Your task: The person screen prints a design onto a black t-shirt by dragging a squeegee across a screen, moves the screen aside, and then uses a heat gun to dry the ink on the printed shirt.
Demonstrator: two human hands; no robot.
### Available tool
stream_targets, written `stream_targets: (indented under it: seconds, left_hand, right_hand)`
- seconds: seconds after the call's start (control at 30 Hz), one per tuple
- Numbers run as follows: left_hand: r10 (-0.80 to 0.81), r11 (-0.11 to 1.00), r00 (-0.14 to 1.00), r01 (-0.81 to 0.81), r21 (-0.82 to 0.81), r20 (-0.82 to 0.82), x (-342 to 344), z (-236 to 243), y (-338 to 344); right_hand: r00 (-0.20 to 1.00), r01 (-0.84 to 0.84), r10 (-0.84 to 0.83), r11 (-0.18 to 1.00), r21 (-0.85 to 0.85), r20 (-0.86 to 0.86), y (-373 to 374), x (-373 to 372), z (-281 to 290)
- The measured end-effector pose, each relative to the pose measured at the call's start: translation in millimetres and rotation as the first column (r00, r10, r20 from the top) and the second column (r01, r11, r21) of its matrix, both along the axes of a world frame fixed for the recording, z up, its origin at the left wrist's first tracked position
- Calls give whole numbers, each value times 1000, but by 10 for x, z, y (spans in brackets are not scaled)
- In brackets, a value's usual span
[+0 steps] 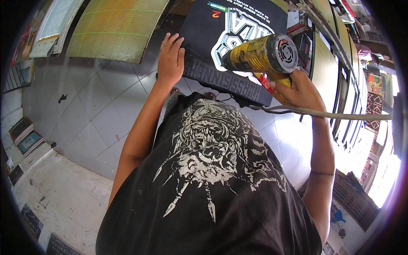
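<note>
In the head view, the right hand [299, 87], at the upper right of the frame, is wrapped around the grip of a yellow heat gun [261, 54], its fingers closed on the handle below the barrel; the round vented back of the gun faces the camera and its nozzle points down and to the left at a dark printed garment [212, 38] spread flat on a printing board at the top centre. A pale power cord [340, 114] runs from the gun's handle off to the right edge. The left hand [170, 59] lies flat at the garment's left edge, fingers spread and holding nothing, seemingly pressing the cloth down. The gun looks rigid and moderately heavy, front-loaded by its barrel, so the handle is the sensible place to hold it; the nozzle end is likely hot. The garment is soft, light and limp, best held by a flat palm on an unprinted part, since the white print may be tacky. Another board, with a green grid [117, 27], sits at upper left above the grey tiled floor [93, 110].
</note>
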State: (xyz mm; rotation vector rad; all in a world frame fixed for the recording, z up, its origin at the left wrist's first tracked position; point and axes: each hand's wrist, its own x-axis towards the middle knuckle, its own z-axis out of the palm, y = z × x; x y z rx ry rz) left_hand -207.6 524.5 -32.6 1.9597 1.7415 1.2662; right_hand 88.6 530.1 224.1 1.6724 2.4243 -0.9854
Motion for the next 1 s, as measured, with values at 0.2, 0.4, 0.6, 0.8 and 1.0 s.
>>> stream_targets:
  seconds: [0.2, 0.4, 0.6, 0.8, 1.0]
  left_hand:
    - [4, 1000, 999, -4, -8, -45, 7, -11, 5]
    - [5, 1000, 999, -5, -9, -51, 11, -46, 18]
    - [4, 1000, 999, -4, -14, -46, 15, -55, 27]
    - [6, 1000, 999, -6, -5, -34, 22, -59, 38]
    - [-2, 1000, 999, 2, -8, -33, 27, -57, 45]
  right_hand:
    - [1000, 19, -19, 999, 26, -17, -30, 28, -9]
    - [999, 25, -26, 1000, -15, -30, -32, 56, 6]
    - [999, 53, -53, 998, -17, -7, -12, 106, 8]
    - [1000, 14, -14, 1000, 19, 6, 2, 182, -14]
    - [998, 55, -55, 998, 19, 6, -18, 180, 9]
